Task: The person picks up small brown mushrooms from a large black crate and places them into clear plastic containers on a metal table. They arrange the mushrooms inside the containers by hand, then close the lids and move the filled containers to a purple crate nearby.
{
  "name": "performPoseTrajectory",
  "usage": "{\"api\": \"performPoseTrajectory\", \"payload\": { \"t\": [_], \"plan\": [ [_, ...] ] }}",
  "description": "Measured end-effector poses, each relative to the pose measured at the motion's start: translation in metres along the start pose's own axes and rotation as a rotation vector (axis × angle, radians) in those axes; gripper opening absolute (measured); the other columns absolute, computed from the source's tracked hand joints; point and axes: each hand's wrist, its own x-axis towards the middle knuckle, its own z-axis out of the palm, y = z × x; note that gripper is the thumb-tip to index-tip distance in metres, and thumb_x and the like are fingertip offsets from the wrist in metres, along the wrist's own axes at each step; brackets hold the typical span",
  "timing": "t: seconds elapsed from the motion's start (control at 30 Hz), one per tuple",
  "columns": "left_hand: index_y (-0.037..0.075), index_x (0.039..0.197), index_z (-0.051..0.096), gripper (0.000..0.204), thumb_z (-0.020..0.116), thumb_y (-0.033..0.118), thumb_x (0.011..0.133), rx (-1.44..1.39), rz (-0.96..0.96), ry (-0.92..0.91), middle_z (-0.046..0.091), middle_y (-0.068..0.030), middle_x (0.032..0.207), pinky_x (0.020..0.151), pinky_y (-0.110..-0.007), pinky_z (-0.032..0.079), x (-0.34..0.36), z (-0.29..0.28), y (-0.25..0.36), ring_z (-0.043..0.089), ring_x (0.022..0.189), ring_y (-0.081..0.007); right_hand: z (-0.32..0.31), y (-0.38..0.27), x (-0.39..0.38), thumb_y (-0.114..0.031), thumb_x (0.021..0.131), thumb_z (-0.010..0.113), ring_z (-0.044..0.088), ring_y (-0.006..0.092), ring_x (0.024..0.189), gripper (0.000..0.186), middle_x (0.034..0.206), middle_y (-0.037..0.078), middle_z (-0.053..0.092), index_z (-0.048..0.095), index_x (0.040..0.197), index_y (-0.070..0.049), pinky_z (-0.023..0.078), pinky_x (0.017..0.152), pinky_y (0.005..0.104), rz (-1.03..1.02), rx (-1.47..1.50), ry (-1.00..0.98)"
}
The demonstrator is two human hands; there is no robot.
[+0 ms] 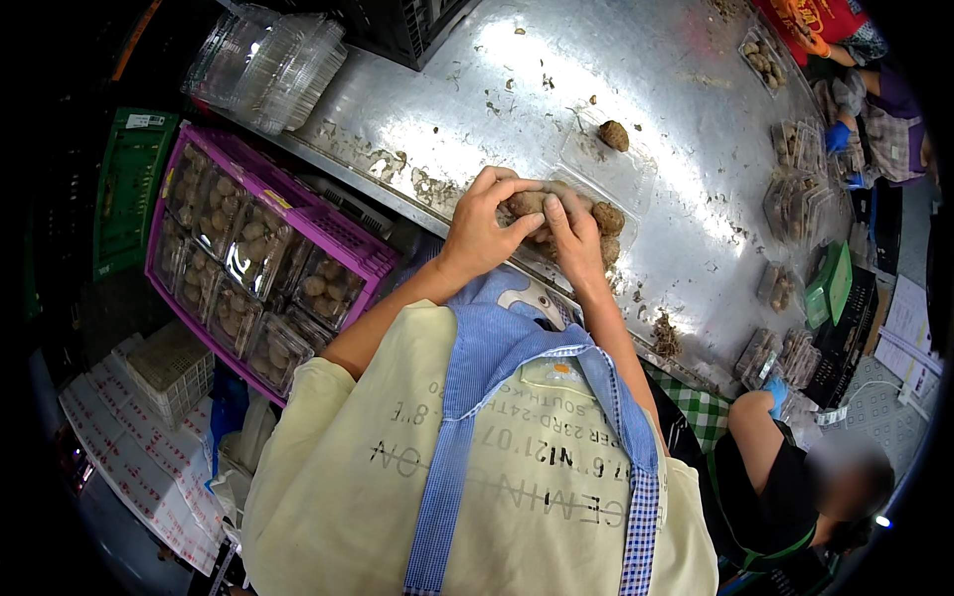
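Purple plastic forms the crate (343, 241) at left, beside the near edge of the metal tabletop (686, 248); stacked clear boxes (268, 74) sit along that edge, farther off. Close to the edge, the left hand (482, 223) grips brown lumps (528, 204); the right hand (579, 246) bends over them, but I cannot tell if it grips. A loose lump (614, 135) lies beyond. Rightward, broad room stretches to filled packs (795, 204) by the right edge.
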Motion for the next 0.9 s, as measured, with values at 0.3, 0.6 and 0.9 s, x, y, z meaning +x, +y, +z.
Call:
{"api": "performPoseTrajectory", "payload": {
  "t": [0.3, 0.6, 0.9],
  "plan": [
    [0.003, 0.104, 0.062, 0.026, 0.06, 0.016, 0.083, -0.118, -0.149, -0.067, 0.056, -0.012, 0.097, 0.077, -0.031, 0.046, 0.003, -0.002, -0.019, 0.057, 0.087, -0.0234, -0.04, 0.013, 0.022, -0.026, 0.094, 0.049, 0.06, 0.0164, 0.079, 0.033, 0.089, 0.009, 0.065, 0.059, 0.111, 0.0, 0.048, 0.07, 0.0284, 0.003, 0.036, 0.196],
    [0.003, 0.113, 0.052, 0.038, 0.064, 0.017, 0.08, 0.162, -0.365, -0.387, 0.06, -0.0116, 0.083, 0.064, -0.034, 0.046, -0.012, 0.015, -0.04, 0.057, 0.073, -0.0236, -0.096, 0.039, 0.049, -0.024, 0.088, 0.056, 0.056, 0.0279, 0.101, 0.035, 0.106, 0.015, 0.062, 0.057, 0.116, -0.003, 0.042, 0.089, 0.0367, -0.18, -0.763, 0.36],
    [0.001, 0.11, 0.054, 0.03, 0.06, 0.009, 0.081, 0.118, -0.343, -0.255, 0.058, -0.0112, 0.073, 0.059, -0.034, 0.045, 0.009, 0.02, -0.046, 0.056, 0.059, -0.022, -0.087, 0.017, -0.008, -0.017, 0.071, 0.071, 0.052, 0.0287, 0.094, 0.031, 0.098, 0.01, 0.06, 0.063, 0.099, -0.006, 0.04, 0.082, 0.0382, -0.332, -1.078, 0.352]
  ]
}}
